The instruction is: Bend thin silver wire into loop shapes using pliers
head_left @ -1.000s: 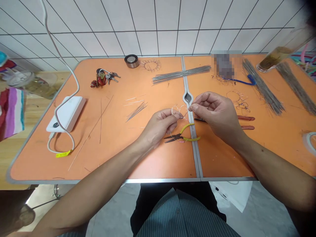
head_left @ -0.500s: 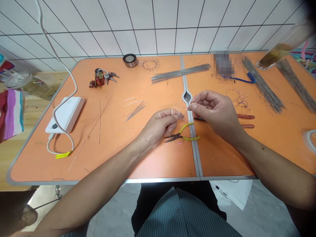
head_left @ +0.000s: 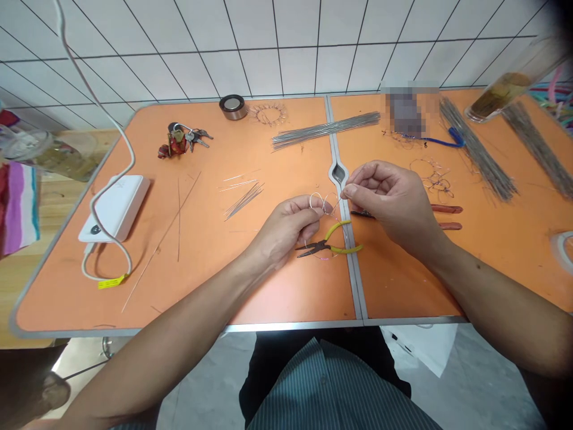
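My left grip point(head_left: 292, 226) is pinching looped wire point(head_left: 316, 193); my right grip point(head_left: 390, 194) is pinching a strand point(head_left: 338, 202) at two o'clock from left. Yellow-handled pliers point(head_left: 321, 245) lying at left's four o'clock.

The wire point(head_left: 311, 200) is thin and silvery, pinched at two spots just towards three o'clock from the middle of the view. Small rounded loops stand side by side at its top, the clearer one at ten o'clock. A short, straight length slants up towards one o'clock. Lower down hangs a wider, uneven ring, partly hard to trace; pink beads point(head_left: 324, 258) sit together on it near six o'clock, too small to count.
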A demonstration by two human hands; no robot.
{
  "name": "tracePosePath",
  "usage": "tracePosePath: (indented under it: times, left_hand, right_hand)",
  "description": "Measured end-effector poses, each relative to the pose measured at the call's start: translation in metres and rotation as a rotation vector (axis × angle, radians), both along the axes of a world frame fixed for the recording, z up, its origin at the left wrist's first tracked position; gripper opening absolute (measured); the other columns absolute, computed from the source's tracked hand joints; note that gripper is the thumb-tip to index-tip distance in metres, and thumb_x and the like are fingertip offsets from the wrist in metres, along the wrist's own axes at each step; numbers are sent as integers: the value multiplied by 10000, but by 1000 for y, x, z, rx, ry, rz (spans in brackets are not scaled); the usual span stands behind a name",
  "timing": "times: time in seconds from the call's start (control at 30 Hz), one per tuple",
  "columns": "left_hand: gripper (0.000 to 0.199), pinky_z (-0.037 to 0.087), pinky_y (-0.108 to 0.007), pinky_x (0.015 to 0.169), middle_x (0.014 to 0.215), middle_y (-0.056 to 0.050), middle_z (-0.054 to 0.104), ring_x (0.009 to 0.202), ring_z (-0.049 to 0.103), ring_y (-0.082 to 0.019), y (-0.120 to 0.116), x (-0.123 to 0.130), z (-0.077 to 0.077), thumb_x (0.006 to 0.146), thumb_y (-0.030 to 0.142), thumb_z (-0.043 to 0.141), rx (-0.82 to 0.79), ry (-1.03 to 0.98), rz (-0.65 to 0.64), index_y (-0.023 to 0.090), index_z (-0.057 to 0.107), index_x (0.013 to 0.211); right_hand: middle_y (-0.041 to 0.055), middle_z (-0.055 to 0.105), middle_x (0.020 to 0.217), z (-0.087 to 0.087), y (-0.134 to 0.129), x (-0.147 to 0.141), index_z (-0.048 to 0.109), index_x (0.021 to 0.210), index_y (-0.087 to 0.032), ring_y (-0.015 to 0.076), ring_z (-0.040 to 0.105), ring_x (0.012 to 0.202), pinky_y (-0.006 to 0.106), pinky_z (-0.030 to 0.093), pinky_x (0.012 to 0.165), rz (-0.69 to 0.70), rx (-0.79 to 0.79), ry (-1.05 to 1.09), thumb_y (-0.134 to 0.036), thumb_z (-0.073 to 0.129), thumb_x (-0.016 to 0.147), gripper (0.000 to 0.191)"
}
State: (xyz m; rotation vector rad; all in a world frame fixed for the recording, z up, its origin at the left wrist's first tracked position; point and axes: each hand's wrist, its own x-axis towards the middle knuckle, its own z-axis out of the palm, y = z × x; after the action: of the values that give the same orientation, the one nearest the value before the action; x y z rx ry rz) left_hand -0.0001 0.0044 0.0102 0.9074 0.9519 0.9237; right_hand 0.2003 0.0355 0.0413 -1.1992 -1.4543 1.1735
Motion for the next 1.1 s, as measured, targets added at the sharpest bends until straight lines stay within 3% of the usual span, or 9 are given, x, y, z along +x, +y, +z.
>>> tracePosePath:
  times: [0.17, 0.43, 0.57, 0.67, 0.9, 1.1]
  left_hand:
    - [82, 194, -262, 515, 542, 74, 361, 490, 271, -85, 0, 1, 0, 917, 249, 693, 7, 8, -16, 180, 718, 880]
    - [293, 192, -244, 504, 595, 52, 443, 510, 322, -70, -1, 1, -2, 919, 425, 808, 6, 37, -3, 176, 694, 813]
    - [271, 215, -250, 490, 690, 9, 604, 500, 347, -57, 0, 0, -4, 870, 393, 850, -3, 56, 20, 165, 721, 798]
    - [231, 261, -235, 480, 737, -18, 690, 503, 413, -63, 1, 0, -3, 838, 353, 867, 0, 43, 18, 164, 746, 889]
    - [158, 331, -208, 481, 654, 18, 664, 510, 492, -88, 2, -1, -3, 872, 241, 751, 62, 95, -29, 195, 728, 1022]
    - [249, 370, -223, 500, 598, 33, 641, 496, 510, -113, -2, 1, 1, 880, 204, 665, 90, 180, -59, 222, 715, 1123]
  right_hand:
    - [-4, 681, 743, -1, 1, 0, 720, 805, -246, 147, 608, 651, 314, 549, 625, 10, -24, 11, -203, 867, 820, 153]
    - [5, 710, 758, -2, 2, 0, 715, 804, -234, 149, 674, 691, 288, 592, 635, 49, -53, 10, -199, 864, 833, 155]
    - [9, 725, 748, -1, 1, -2, 698, 796, -231, 159, 726, 707, 291, 627, 662, 59, -93, 38, -189, 874, 830, 184]
    - [18, 745, 765, 0, 0, -3, 688, 801, -230, 181, 767, 736, 305, 652, 678, 54, -126, 47, -184, 885, 833, 204]
    - [28, 780, 728, -3, 0, -2, 681, 828, -225, 185, 783, 718, 297, 666, 681, 122, -160, 52, -189, 869, 850, 193]
    - [27, 786, 722, -5, 0, 0, 675, 836, -225, 179, 775, 690, 287, 657, 657, 165, -169, 48, -186, 859, 849, 189]
